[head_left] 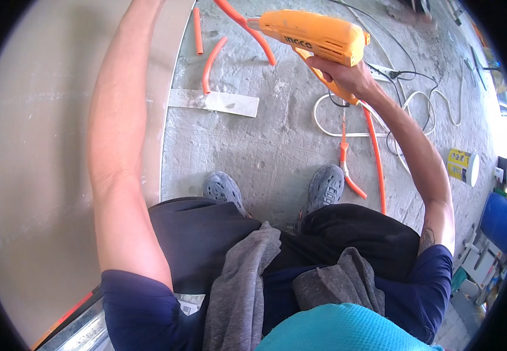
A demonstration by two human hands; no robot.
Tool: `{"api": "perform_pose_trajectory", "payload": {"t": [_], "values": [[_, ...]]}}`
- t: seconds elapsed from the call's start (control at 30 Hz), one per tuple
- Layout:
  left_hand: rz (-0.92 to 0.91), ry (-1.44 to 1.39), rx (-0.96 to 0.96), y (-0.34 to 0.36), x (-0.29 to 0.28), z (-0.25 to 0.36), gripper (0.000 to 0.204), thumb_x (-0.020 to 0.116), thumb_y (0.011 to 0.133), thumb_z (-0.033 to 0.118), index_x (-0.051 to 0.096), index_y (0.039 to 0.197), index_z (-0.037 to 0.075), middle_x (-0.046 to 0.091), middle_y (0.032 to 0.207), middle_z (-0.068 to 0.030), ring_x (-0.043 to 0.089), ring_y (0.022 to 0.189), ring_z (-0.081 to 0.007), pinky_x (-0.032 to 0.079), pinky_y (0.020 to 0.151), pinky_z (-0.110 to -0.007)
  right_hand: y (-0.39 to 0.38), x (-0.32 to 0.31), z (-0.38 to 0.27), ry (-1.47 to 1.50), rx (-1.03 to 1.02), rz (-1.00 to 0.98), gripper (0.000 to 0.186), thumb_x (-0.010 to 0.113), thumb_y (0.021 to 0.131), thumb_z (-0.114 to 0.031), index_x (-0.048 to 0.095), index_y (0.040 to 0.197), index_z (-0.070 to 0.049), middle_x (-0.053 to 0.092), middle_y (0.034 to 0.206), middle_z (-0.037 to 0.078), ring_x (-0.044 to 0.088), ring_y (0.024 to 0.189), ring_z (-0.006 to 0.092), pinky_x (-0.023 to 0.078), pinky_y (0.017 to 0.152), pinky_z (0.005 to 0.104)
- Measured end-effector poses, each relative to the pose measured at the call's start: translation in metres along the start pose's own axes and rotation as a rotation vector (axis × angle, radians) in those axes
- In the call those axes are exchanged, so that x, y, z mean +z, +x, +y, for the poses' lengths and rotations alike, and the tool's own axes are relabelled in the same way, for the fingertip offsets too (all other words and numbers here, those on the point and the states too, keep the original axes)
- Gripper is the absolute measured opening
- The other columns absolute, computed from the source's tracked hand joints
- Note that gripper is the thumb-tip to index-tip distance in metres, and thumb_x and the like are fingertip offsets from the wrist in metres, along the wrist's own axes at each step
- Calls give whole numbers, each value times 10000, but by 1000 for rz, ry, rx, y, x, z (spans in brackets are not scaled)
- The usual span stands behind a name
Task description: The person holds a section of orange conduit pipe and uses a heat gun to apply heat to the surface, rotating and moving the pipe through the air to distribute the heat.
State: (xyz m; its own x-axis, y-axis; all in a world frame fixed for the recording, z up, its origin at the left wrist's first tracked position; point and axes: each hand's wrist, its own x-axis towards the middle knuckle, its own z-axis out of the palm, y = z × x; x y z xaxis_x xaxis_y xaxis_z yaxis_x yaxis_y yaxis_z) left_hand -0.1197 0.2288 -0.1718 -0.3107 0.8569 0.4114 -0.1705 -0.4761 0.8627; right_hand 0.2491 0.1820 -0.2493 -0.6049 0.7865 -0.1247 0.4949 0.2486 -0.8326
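Observation:
My right hand (344, 76) is closed on a yellow-orange heat gun (318, 38), its metal nozzle pointing left, right at a bent orange pipe (261, 38). I cannot tell whether they touch. That pipe runs out past the top edge near my left forearm (119, 128); my left hand is beyond the frame. Short orange pieces (198, 32) (209, 67) lie on the concrete floor, one resting by a flat grey strip (236, 105). Below the gun, an orange-handled tool (343, 152), a short curved pipe (356, 188) and a longer orange pipe (376, 164) lie on the floor.
A large beige board (31, 146) spans the left. My shoes (323, 187) are on the concrete floor (282, 134). Looped white and black cables (432, 117) and a power strip (382, 71) lie rightward, with a yellow-labelled bucket (463, 167) and blue container (496, 219) at far right.

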Motion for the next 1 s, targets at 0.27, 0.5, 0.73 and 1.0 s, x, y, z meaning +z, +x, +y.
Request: {"api": "perform_pose_trajectory", "payload": {"t": [0.27, 0.5, 0.73, 1.0], "values": [[32, 87, -16, 1, 8, 2, 503, 328, 1091, 585, 475, 908, 140, 472, 656, 13, 477, 561, -139, 468, 580, -304, 2, -1, 31, 16, 76, -40, 347, 809, 873, -199, 677, 1142, -24, 652, 777, 7, 578, 601, 75, 496, 538, 252], [5, 25, -1, 0, 4, 0, 465, 371, 1087, 570, 473, 964, 133, 476, 676, 9, 493, 590, -136, 470, 596, -299, 0, 1, 42, 94, 150, -45, 330, 794, 863, -130, 664, 1146, -22, 653, 774, 8, 582, 598, 68, 487, 517, 255], [29, -22, 55, -3, -11, -4, 408, 490, 1059, 541, 455, 1001, 139, 495, 735, 10, 508, 615, -126, 479, 616, -292, 1, 10, 61, 169, 159, -73, 308, 786, 860, -141, 659, 1113, -18, 628, 732, -2, 561, 573, 66, 456, 494, 260], [51, 11, 71, -5, -16, -5, 396, 505, 1057, 529, 464, 1002, 139, 509, 759, 0, 528, 651, -124, 493, 627, -298, 8, 21, 89, 67, 257, -77, 234, 755, 868, -202, 661, 985, -23, 603, 669, 5, 552, 552, 77, 448, 508, 280]]}}
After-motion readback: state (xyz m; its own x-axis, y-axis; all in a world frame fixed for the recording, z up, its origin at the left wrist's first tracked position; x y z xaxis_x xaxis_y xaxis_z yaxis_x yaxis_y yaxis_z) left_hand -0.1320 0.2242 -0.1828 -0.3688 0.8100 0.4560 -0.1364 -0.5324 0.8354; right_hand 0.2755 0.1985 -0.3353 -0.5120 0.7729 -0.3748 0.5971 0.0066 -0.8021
